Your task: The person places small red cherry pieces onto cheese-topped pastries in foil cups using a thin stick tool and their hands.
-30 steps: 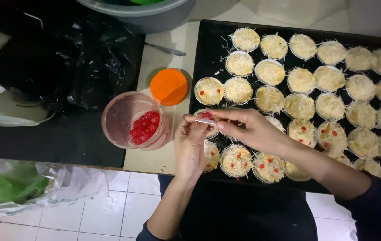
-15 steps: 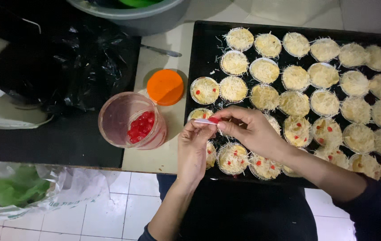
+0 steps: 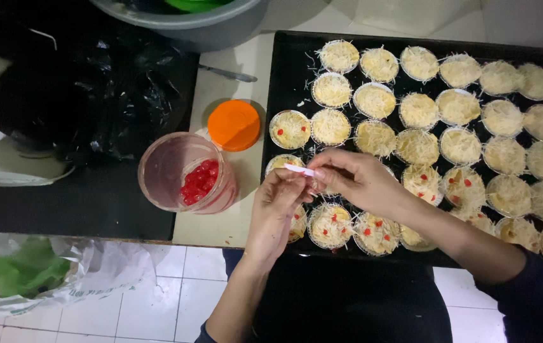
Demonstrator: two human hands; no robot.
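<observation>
Over tray (image 3: 278,76) front edge, our left hand (image 3: 278,213) & right hand (image 3: 354,181) fingers pinch one white strip (image 3: 300,169). Red-bit cup (image 3: 185,174) at 9 o'clock. We'd keep pinch light, drop bits centred per cheese cup (image 3: 328,223).

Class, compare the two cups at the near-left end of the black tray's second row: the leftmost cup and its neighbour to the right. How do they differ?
The leftmost cup has red bits on its shredded topping; the neighbouring cup has none. The leftmost cup sits at the edge of the black tray; its neighbour sits further in. Both are round and heaped with pale shreds.

Dim, uneven indoor light leaves the black bag (image 3: 93,95) and tray (image 3: 284,82) murky, the pale counter (image 3: 220,216) brighter, with overall softness.
</observation>
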